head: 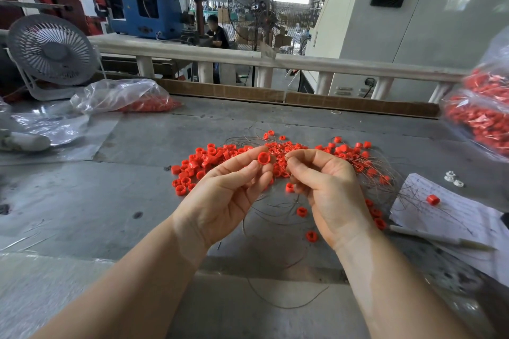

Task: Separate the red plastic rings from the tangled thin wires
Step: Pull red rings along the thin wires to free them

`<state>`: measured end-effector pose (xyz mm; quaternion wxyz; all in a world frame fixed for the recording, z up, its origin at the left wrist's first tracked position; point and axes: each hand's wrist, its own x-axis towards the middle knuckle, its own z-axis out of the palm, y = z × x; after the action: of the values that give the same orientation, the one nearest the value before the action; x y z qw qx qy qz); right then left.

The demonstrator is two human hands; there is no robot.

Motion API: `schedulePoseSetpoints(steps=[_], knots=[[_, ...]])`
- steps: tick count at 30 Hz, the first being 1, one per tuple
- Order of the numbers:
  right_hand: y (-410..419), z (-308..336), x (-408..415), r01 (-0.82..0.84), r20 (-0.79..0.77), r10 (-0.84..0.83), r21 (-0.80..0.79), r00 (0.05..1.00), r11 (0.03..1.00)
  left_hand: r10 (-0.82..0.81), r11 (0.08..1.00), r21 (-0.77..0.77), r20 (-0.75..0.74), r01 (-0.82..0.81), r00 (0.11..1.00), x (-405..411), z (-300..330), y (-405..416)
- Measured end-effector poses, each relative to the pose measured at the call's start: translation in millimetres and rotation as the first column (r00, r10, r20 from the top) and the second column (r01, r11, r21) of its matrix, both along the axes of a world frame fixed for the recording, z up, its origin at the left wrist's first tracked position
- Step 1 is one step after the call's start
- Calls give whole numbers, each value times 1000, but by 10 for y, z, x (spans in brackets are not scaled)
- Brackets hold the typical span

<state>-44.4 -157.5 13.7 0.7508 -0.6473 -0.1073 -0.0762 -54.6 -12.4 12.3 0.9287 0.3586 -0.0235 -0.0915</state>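
Pinched between the left hand (220, 190) thumb and fingertips is one red ring (263, 158), while the right hand (327, 187) pinches a thin wire (286, 156) right next to it. Looks maybe halfway: a loose pile of rings (198, 165) sits just left of the grip, but plenty beyond and to the right are still caught in the wire tangle (385, 173). Stray wires trail under the hands too. Bags of rings (479, 118) and a paper sheet (446, 209) crowd the right.
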Motion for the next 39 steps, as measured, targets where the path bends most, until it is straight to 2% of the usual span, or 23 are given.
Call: schedulePoseSetpoints(steps=[18, 24, 39], knots=[[17, 0, -16, -1, 36, 4, -87, 999, 996, 6, 999, 35, 19, -7, 1000, -14, 11, 1], [20, -2, -11, 37, 95, -24, -136, 995, 990, -22, 995, 93, 43, 17, 999, -23, 9, 8], [24, 41, -45, 169, 201, -114, -288, 973, 943, -2, 995, 97, 15, 0, 1000, -17, 18, 11]])
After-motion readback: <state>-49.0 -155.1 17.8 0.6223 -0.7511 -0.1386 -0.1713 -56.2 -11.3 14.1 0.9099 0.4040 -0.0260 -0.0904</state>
